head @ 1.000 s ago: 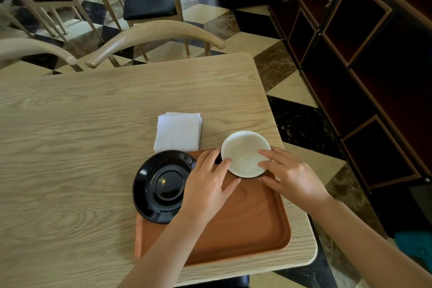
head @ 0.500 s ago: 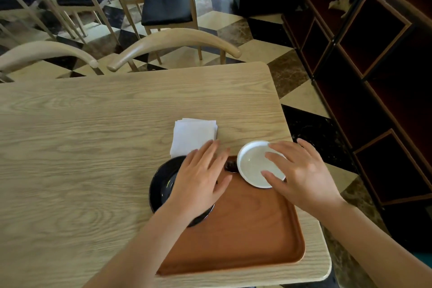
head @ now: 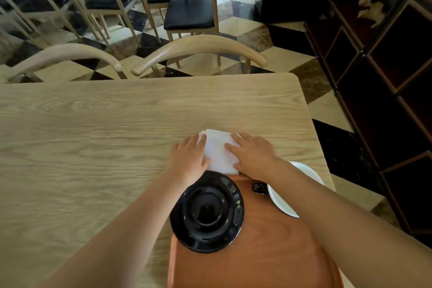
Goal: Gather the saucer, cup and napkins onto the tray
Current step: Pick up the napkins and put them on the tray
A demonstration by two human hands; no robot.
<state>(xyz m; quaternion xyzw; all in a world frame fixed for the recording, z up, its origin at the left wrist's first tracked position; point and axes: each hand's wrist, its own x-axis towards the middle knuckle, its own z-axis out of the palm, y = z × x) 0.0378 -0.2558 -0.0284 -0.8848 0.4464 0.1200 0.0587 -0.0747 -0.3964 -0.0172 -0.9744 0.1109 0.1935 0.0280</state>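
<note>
Flanking the napkins (head: 219, 154): left hand (head: 188, 159) and right hand (head: 253, 155), both flat, fingers spread and resting on the stack's 2 side edges, nothing lifted or pinched. The stack lies on the table (head: 93, 135), its near edge just beyond the tray (head: 268, 252). Saucer (head: 207, 211), black: on the tray's far-left corner, overhanging the rim. Cup (head: 292, 188), white: at the far-right corner, partly hidden by the right forearm; whether it sits fully inside cannot be told.

Risk: sliding the stack toward the tray may catch the raised rim or the saucer, fanning the sheets; the forearm could nudge the cup.

Surface: pale wood-grain. Room: bentwood chairs (head: 198, 51), chequered floor, dark shelving (head: 385, 65).
</note>
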